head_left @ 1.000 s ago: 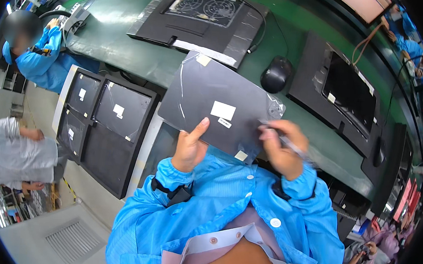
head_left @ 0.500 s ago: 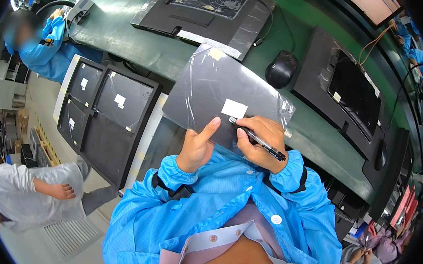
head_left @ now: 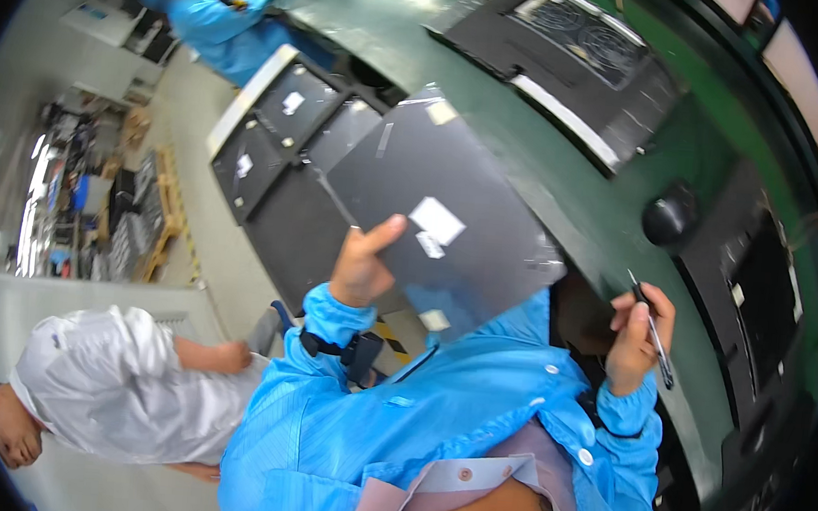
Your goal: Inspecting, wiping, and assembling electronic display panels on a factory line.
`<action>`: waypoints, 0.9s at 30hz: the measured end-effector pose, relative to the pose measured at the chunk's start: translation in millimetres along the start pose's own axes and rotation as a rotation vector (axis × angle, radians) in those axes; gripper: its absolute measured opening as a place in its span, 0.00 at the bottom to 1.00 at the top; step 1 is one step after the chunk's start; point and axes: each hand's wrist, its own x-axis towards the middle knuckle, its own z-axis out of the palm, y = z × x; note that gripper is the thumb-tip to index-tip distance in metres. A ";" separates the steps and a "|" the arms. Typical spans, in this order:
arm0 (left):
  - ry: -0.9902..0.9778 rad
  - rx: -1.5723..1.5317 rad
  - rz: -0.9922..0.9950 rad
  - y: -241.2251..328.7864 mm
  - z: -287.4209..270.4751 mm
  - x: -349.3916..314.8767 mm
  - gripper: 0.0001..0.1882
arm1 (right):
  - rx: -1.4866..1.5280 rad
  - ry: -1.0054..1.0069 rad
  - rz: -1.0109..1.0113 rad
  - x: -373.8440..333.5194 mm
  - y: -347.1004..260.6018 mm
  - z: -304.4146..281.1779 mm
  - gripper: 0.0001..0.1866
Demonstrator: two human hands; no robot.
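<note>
My left hand (head_left: 365,264) grips a thin dark grey panel (head_left: 503,220) at its left edge, thumb on top and fingers underneath. Clear film wraps the panel, and on its face are a large white label (head_left: 438,220), a smaller white label just below it and pale tape pieces near two corners. Off to the panel's right, my right hand (head_left: 637,343) is closed around a slim black-and-silver pen (head_left: 663,362), its tip pointing up and away. The pen is apart from the panel.
Beyond the panel at left lies a black divided tray (head_left: 288,232) with similar labelled panels. On the green table (head_left: 388,28) are a dark fixture with a fan-patterned plate (head_left: 580,40), a black mouse (head_left: 671,216) and another fixture (head_left: 762,283). A person in white (head_left: 130,382) stands at left; another in blue (head_left: 220,29) sits behind.
My right hand has left the panel's label and moved right, still with the pen. My left hand still has the panel, which is now turned and nearer the tray. The view has swung left.
</note>
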 end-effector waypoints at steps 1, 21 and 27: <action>0.086 -0.013 0.034 25.7 -25.3 -10.7 0.20 | -0.042 -0.086 -0.007 0.7 0.7 0.0 0.14; 1.401 1.802 0.682 92.0 -214.0 -32.8 0.38 | -0.381 -0.223 0.024 5.5 -6.1 2.7 0.11; 0.417 2.067 0.341 -13.4 -129.4 -29.9 0.45 | -0.395 -0.253 -0.021 6.9 -2.9 3.5 0.13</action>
